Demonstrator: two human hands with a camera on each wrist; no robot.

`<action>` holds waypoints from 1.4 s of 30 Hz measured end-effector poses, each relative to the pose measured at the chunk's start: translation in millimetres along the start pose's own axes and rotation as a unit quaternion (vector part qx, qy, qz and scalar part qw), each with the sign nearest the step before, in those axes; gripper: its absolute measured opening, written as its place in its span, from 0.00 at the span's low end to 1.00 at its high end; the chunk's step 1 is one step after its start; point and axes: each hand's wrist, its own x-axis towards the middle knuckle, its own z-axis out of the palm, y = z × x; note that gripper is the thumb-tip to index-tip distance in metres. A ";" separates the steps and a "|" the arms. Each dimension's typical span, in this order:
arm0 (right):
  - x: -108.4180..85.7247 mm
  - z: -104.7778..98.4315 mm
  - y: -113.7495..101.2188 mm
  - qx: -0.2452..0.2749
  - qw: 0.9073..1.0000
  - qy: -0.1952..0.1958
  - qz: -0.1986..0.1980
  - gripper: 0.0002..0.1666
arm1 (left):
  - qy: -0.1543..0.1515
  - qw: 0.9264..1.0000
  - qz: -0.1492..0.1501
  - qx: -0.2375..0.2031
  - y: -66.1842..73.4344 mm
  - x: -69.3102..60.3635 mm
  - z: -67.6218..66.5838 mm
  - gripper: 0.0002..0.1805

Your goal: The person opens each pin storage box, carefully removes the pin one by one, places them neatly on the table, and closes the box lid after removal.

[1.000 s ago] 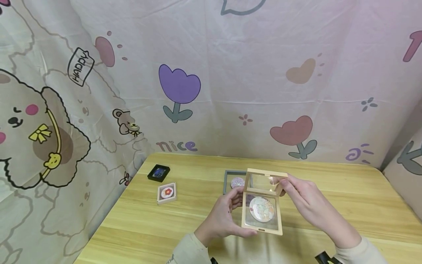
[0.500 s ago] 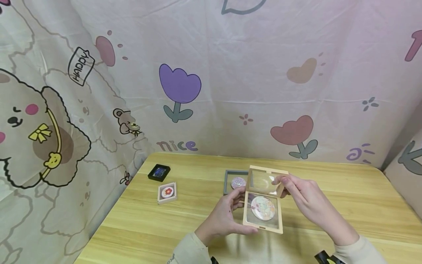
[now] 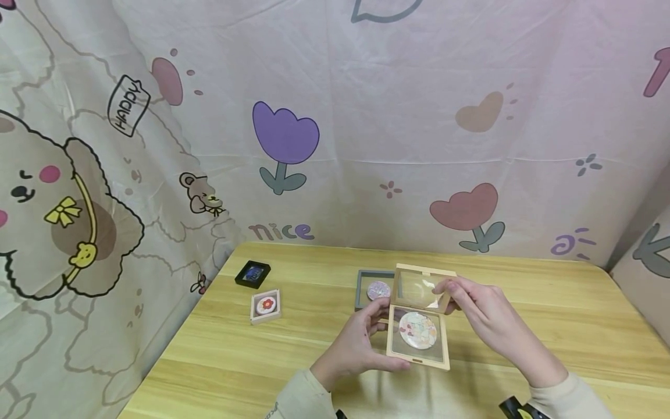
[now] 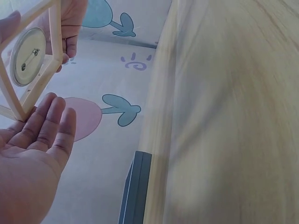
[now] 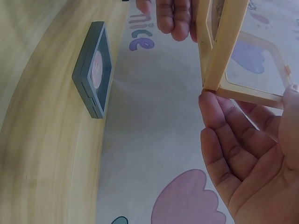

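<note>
A beige hinged display frame [image 3: 426,362] with clear film panes is held up over the table, its lid [image 3: 416,285] swung open. In its lower half sits a round badge [image 3: 417,330] with a pale cartoon print. The left wrist view shows the badge's [image 4: 27,57] back with a safety pin. My left hand [image 3: 353,343] grips the lower half by its left side, thumb along the bottom edge, fingers behind. My right hand [image 3: 487,308] holds the lid's right side between thumb and fingers. In the right wrist view, that hand's [image 5: 252,158] fingertips lie by the hinge corner.
Behind the left hand, a grey frame [image 3: 359,291] with a lilac badge lies on the wooden table [image 3: 314,279]. Farther left are a black frame [image 3: 252,274] and a small pale frame [image 3: 266,305] with a red-flower badge. A printed cloth [image 3: 366,116] hangs along the table's back.
The beige frame has shifted slightly right, and its lid has tipped a little farther back between the first two frames. Since then both hands have barely moved, keeping their hold.
</note>
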 end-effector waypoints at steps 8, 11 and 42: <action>-1.3 0.6 2.9 -0.028 1.000 0.007 0.006 0.17 | 0.000 1.000 -0.012 -0.004 -4.1 -0.1 -1.6 0.54; -1.3 -0.5 3.5 -0.030 0.999 0.009 0.012 0.18 | 0.001 1.000 -0.015 -0.004 -4.4 -0.1 -1.8 0.55; -3.1 -7.0 -10.6 -0.022 0.999 0.037 0.008 0.12 | 0.027 0.999 -0.040 0.015 -4.4 -0.3 1.2 0.56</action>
